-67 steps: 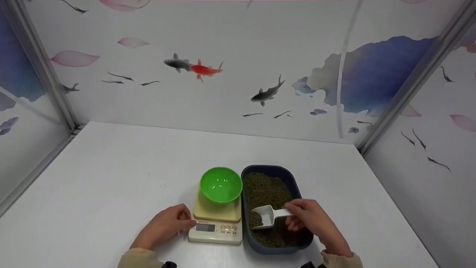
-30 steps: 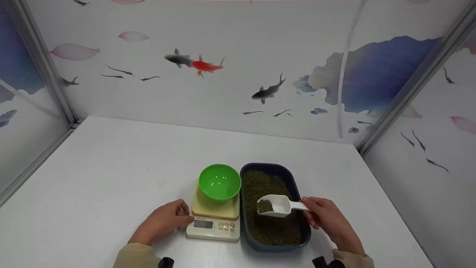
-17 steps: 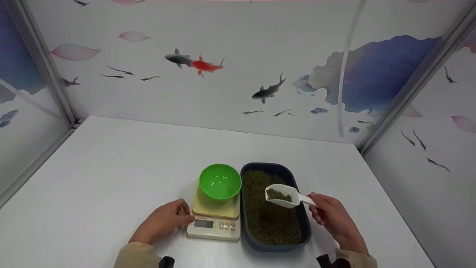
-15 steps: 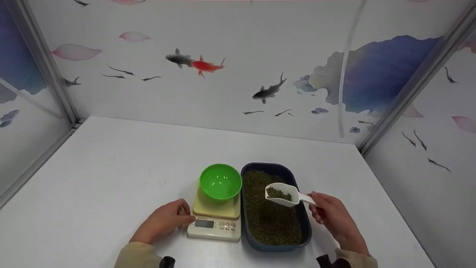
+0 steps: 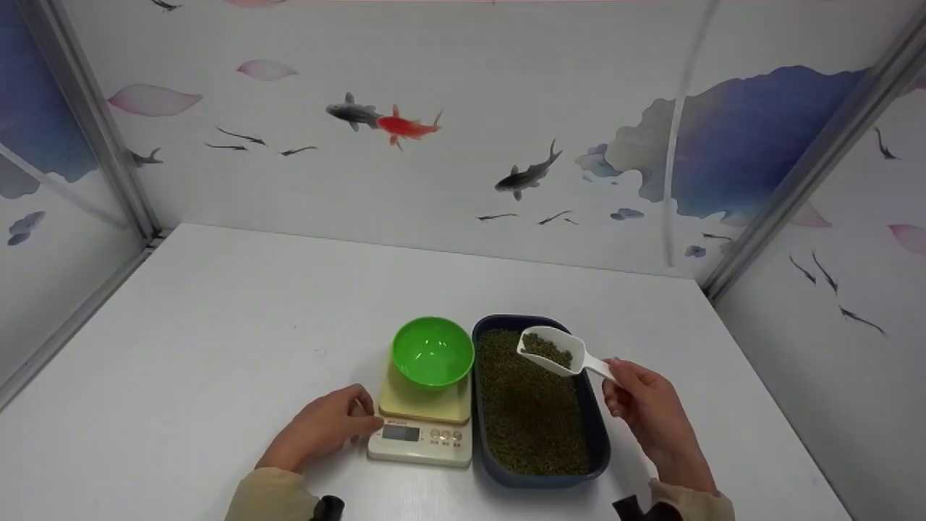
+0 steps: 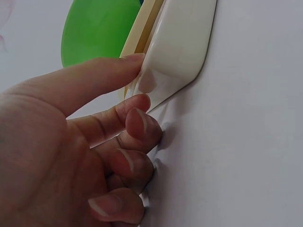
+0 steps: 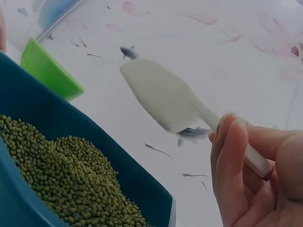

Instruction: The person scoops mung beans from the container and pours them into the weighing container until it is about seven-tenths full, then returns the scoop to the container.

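Observation:
My right hand (image 5: 655,416) grips the handle of a white scoop (image 5: 576,365) above the far half of a dark blue tub (image 5: 499,474). Green mung beans (image 5: 544,349) lie inside the scoop; in the right wrist view only the scoop's outside (image 7: 161,94) shows. More mung beans (image 7: 71,179) fill the tub. Left of it, a green bowl (image 5: 432,352) sits on the yellow platform of a kitchen scale (image 5: 419,452); no beans show in the bowl. My left hand (image 5: 322,427) rests beside the scale, thumb touching its left edge, other fingers loosely curled against the table.
The scale and tub stand close side by side on a white table (image 5: 253,318). Panels printed with fish and petals (image 5: 412,181) enclose the table at the back and both sides, joined by metal corner posts (image 5: 803,159).
My right hand has lifted the scoop out of the beans and moved it away from me, toward the tub's far end. The left hand has stayed beside the scale.

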`<state>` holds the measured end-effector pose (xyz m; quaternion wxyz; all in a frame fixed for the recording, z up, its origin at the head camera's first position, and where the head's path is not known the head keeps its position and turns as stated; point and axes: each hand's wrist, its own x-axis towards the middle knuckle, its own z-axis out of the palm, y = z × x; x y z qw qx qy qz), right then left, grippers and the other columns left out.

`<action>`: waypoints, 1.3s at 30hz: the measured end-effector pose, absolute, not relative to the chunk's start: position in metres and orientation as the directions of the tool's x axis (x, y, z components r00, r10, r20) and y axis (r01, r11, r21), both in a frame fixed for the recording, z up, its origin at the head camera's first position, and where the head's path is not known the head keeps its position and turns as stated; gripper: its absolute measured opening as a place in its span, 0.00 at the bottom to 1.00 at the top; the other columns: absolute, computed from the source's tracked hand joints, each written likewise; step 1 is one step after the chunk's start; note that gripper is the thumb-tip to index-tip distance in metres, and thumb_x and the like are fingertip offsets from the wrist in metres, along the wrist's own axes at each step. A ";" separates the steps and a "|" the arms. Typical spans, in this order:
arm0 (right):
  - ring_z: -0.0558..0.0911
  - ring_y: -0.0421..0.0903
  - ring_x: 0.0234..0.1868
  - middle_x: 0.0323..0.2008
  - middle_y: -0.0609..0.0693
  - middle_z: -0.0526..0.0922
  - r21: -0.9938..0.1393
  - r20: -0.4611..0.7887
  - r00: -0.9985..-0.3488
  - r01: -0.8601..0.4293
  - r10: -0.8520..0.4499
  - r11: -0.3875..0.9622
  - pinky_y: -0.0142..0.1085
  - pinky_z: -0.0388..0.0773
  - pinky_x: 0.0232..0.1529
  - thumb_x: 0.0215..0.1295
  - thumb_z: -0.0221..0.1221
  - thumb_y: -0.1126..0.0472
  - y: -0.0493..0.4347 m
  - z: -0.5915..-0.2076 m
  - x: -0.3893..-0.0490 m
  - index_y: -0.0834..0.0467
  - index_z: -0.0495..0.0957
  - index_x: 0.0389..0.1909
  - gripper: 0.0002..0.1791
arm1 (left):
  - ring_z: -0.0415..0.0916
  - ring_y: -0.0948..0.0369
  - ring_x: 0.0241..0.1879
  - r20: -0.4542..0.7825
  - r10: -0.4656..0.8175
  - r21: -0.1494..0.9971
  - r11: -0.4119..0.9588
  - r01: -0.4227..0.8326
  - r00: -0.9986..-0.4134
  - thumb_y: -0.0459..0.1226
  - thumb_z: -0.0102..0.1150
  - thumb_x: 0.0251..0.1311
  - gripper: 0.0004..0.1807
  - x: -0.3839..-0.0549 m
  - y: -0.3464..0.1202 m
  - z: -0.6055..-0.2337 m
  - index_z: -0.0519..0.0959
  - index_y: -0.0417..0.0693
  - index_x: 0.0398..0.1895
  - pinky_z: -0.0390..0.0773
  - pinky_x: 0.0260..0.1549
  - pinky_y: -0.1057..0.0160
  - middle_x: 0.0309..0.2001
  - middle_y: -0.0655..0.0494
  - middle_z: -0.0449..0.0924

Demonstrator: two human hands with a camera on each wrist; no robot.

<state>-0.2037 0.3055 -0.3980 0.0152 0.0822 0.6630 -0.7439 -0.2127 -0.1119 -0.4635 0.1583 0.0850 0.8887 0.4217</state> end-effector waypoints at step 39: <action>0.80 0.52 0.39 0.39 0.62 0.79 -0.971 -0.138 -0.984 0.157 -0.114 -0.178 0.39 0.76 0.40 0.57 0.59 0.54 0.196 -0.402 -0.206 0.63 0.69 0.55 0.27 | 0.68 0.61 0.23 -0.204 0.274 0.784 0.621 0.011 -0.940 0.52 0.60 0.47 0.16 -0.213 -0.113 -0.461 0.72 0.53 0.31 0.66 0.22 0.62 0.24 0.58 0.72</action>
